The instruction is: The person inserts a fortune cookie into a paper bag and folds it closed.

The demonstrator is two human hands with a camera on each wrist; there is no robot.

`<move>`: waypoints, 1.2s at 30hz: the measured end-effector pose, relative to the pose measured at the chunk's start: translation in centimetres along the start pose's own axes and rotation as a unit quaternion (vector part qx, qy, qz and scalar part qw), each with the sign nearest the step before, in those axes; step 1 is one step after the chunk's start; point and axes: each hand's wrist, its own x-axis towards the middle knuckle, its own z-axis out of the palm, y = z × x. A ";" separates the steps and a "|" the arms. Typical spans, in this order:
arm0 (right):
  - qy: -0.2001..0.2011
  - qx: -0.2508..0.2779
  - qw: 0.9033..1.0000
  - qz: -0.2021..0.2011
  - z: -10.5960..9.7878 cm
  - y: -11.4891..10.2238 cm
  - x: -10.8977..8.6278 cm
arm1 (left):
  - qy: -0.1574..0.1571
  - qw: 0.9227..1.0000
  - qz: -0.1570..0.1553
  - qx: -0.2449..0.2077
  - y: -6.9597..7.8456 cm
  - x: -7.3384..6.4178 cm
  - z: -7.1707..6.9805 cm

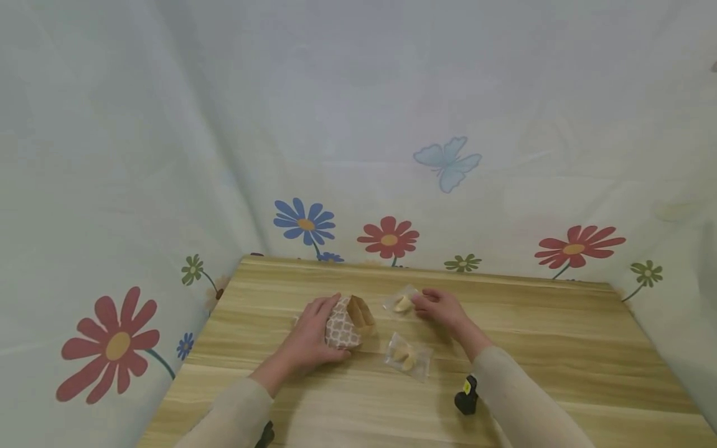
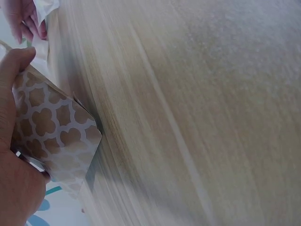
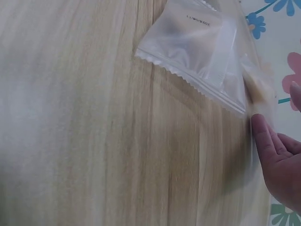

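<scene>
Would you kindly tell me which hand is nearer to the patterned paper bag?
Left: the left hand holds the patterned paper bag, while the right hand is apart from it, at the farther clear packet.

We see a paper bag (image 1: 343, 326) with a pale quatrefoil lattice over brown, lying on its side on the wooden table (image 1: 560, 348), its brown-lined mouth gaping to the right; the left hand (image 1: 310, 339) grips it. Right of that mouth we find a near packet (image 1: 407, 356), clear, saw-edged, lying flat around a yellowish curved piece. Beyond it sits a similar far packet (image 1: 401, 302), its right edge at the fingers of the right hand (image 1: 448, 311); whether they pinch or merely touch, we cannot tell.
</scene>
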 end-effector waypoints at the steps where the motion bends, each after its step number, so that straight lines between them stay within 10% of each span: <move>1: -0.002 -0.008 1.000 -0.003 0.1 0.0 0.1 | 0.000 1.000 0.000 0.000 0.0 0.0 0.0; 36: 0.035 -0.187 0.980 -0.049 3.9 -1.9 2.9 | 0.005 1.000 0.009 0.009 -0.2 -0.6 -0.5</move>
